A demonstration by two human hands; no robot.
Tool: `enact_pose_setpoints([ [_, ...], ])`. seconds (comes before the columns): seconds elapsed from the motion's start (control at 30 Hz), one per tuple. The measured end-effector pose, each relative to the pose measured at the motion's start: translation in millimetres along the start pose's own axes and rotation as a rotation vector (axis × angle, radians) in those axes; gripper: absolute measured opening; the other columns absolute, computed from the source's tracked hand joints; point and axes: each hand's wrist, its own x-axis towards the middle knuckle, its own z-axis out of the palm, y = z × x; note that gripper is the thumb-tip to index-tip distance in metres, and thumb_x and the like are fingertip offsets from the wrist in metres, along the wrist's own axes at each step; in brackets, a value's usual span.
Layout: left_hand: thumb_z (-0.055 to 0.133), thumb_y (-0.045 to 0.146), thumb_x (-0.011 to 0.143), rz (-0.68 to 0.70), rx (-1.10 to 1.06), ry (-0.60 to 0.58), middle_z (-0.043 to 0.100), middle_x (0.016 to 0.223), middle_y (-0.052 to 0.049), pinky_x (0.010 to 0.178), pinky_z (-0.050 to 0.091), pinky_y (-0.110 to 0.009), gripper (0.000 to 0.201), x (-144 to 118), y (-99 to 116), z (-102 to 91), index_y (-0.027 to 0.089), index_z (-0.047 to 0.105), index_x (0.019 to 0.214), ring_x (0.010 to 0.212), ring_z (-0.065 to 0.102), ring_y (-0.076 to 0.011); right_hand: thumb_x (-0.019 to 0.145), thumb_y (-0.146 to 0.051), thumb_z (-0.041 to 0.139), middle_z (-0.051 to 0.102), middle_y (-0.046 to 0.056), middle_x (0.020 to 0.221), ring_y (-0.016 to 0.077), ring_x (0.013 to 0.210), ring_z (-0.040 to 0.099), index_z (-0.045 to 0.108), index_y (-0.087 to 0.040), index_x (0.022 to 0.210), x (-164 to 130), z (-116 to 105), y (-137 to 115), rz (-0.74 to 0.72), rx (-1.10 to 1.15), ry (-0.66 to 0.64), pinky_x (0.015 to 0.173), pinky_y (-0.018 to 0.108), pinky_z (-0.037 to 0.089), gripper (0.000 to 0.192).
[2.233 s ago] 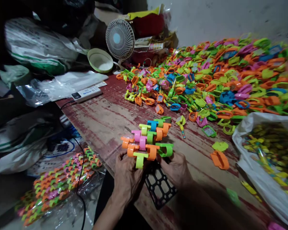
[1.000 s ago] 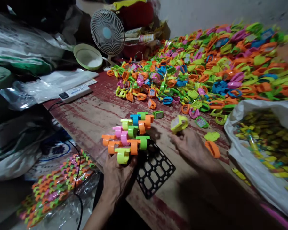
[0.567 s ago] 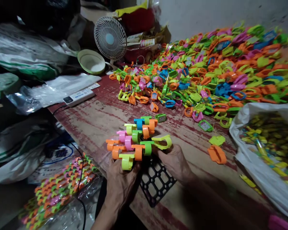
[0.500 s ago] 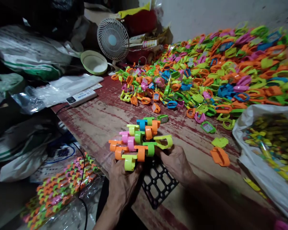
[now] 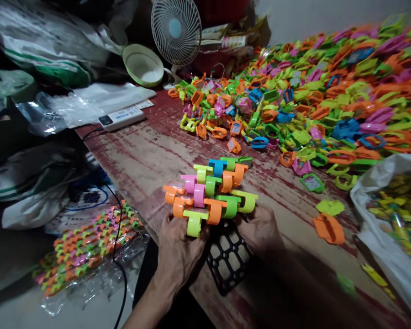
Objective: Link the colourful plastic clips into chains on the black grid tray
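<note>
A bare strip of the surface [image 5: 150,155] is left open ahead of the hands. It is bounded on the right by the heap of plastic rings [image 5: 311,91], on the left by the power strip [image 5: 122,118], and behind by the fan [image 5: 176,31].

A second ago our right hand [image 5: 260,228] was out over the counter [image 5: 150,155] lifting a yellow-green ring [image 5: 246,200] clear of the loose pieces. We brought it back to the chain of rings [image 5: 208,192] held in our left hand [image 5: 180,249] and pressed it on at the right end, beside the green one.
</note>
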Motion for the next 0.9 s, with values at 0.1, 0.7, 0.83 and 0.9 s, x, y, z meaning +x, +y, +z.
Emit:
enact_pose_setpoints([
  [0.1, 0.059, 0.025, 0.089, 0.017, 0.019, 0.034, 0.071, 0.066, 0.001, 0.073, 0.055, -0.035, 0.023, 3.1, 1.5, 4.6, 0.021, 0.066, 0.068, 0.070, 0.070, -0.0204, 0.086, -0.030, 0.055, 0.070, 0.004, 0.068, 0.0166, 0.057, 0.061, 0.077, -0.019, 0.089, -2.3, 3.9, 1.8, -0.033, -0.041, 0.014, 0.057, 0.026, 0.048, 0.025],
  [0.7, 0.071, 0.040, 0.087, 0.123, 0.367, -0.256, 0.067, 0.127, -0.009, 0.100, 0.048, -0.044, 0.047, 117.4, 84.3, -62.5, 0.021, 0.064, 0.130, 0.116, 0.061, -0.0294, 0.090, -0.036, 0.052, 0.073, 0.004, 0.083, 0.0199, 0.069, 0.063, 0.071, -0.023, 0.097, 0.9, 8.8, -1.3, 0.124, -0.035, -0.067, 0.061, 0.028, 0.040, 0.024],
  [0.83, 0.070, 0.043, 0.087, -0.024, 0.312, -0.619, 0.070, 0.121, -0.010, 0.092, 0.053, -0.038, 0.065, 134.8, 74.5, -47.8, 0.023, 0.050, 0.146, 0.105, 0.068, -0.0272, 0.090, -0.040, 0.051, 0.071, 0.004, 0.077, 0.0208, 0.064, 0.060, 0.071, -0.023, 0.098, 1.2, 10.0, -2.2, 0.186, -0.070, -0.067, 0.059, 0.029, 0.037, 0.028],
  [0.9, 0.070, 0.049, 0.086, -0.031, 0.253, -0.645, 0.072, 0.116, -0.008, 0.087, 0.054, -0.036, 0.068, 132.4, 71.6, -46.4, 0.025, 0.049, 0.146, 0.100, 0.069, -0.0258, 0.090, -0.041, 0.050, 0.071, 0.005, 0.081, 0.0208, 0.066, 0.061, 0.072, -0.023, 0.102, 1.5, 10.5, -2.1, 0.166, -0.042, -0.068, 0.062, 0.030, 0.038, 0.030],
])
